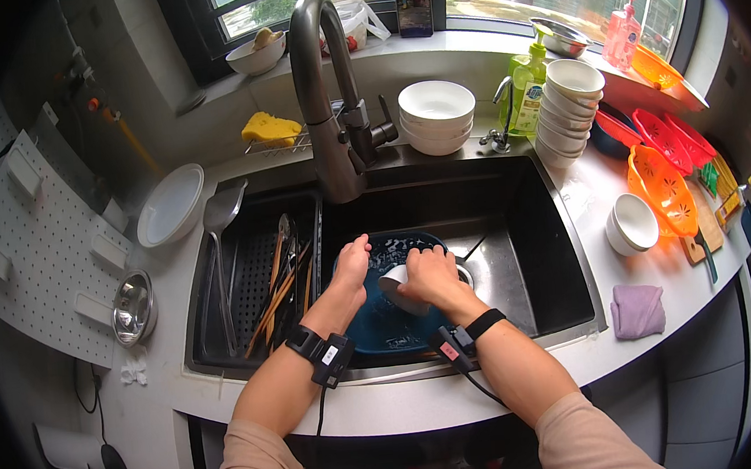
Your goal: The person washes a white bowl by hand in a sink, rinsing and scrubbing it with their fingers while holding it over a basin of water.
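My right hand grips the rim of a small white bowl, which is tilted on its side in a blue plastic basin. Water with some suds lies in this basin, inside the right compartment of a black sink. Over the basin's left rim is my left hand, its fingers stretched out and no object visible in it. The fingers of that hand are seen from the side, and its palm is partly hidden. A dark gooseneck faucet rises behind both hands.
Left of the basin, a draining tray holds chopsticks and a metal spatula. White bowls are stacked behind the sink and at its right. Orange colanders, a knife and a folded purple cloth lie on the right counter.
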Available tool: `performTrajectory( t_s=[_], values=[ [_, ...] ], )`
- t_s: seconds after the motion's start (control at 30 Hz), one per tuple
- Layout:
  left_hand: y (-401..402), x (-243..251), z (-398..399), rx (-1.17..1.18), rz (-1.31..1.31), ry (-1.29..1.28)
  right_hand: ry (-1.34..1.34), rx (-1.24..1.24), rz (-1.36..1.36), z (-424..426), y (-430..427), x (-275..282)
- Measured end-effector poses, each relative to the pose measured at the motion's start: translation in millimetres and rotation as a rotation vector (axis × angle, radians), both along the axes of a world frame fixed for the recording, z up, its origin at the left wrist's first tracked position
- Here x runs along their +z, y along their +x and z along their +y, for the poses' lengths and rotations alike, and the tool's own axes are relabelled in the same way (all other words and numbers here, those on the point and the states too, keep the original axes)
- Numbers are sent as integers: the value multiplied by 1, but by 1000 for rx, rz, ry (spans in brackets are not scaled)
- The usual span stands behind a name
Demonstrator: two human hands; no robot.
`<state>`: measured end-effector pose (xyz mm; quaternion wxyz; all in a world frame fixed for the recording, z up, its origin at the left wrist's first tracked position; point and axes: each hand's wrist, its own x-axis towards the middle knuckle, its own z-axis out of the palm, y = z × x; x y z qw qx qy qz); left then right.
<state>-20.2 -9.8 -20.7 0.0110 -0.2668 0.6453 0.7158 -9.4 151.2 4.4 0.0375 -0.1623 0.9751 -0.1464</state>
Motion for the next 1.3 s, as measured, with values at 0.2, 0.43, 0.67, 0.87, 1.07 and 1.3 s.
performTrajectory(
  t_s=[0.2,0.43,0.67,0.87,1.07,1.3],
  values=[
    [1,1,-2,-9,-8,18,14,68,-269,-3,1,9],
    [-2,-3,-5,6,-46,68,-227,-157,-150,-13,-7,10],
    [1,21,7,-98,-13,421,-586,-401,-190,-6,-26,4],
    [7,35,1,-242,128,598,-628,-400,-148,-10,-22,13],
    [4,32,-1,-223,201,658,-607,-386,-110,-11,-22,10],
    [6,43,2,-211,445,608,-746,-330,-177,-12,-31,-13]
  ],
)
